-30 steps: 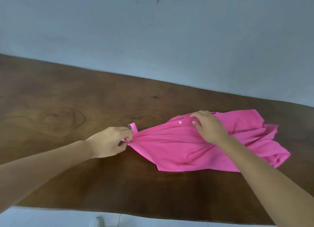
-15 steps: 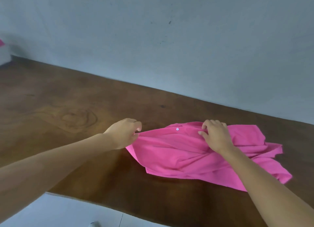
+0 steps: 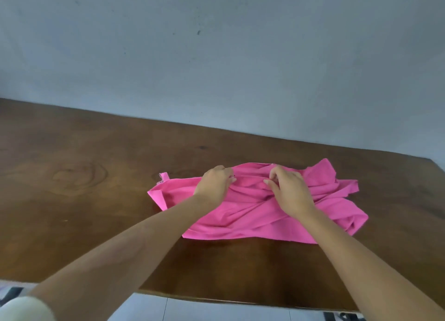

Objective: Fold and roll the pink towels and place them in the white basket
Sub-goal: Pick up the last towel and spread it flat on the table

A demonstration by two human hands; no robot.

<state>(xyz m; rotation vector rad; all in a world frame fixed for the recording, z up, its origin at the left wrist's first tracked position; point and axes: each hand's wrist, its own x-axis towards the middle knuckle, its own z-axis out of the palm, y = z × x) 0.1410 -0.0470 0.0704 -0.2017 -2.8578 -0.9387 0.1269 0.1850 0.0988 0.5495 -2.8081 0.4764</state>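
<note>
**Left hand (image 3: 214, 184) and right hand (image 3: 289, 190) bunch the pink towel (image 3: 240, 219) on the bench (image 3: 96, 181)**

Both bare forearms enter from the lower corners of the frame. They pass over a strip of pale tiled floor (image 3: 216, 311) and then over the near edge of the dark wooden bench. They converge just right of the frame's centre, where the two hands sit near each other on the towel, knuckles up.

The right hand has its fingers curled and gathers a ridge of cloth under the fingertips. The left hand is curled too. Its fingertips are mostly hidden behind the knuckles, but it appears to pinch the same ridge near the towel's far edge.

The pink towel lies crumpled and creased on the bench, right of centre. Folds radiate from the spot between the hands. Its left end is flatter, with a small tab (image 3: 165, 176) sticking up at the far left corner. Its right end is rumpled into loose layers.

Beyond the towel, bare wood with a ring-shaped grain figure spreads to the left. A plain grey-blue wall (image 3: 216, 56) fills the upper half of the frame.
</note>
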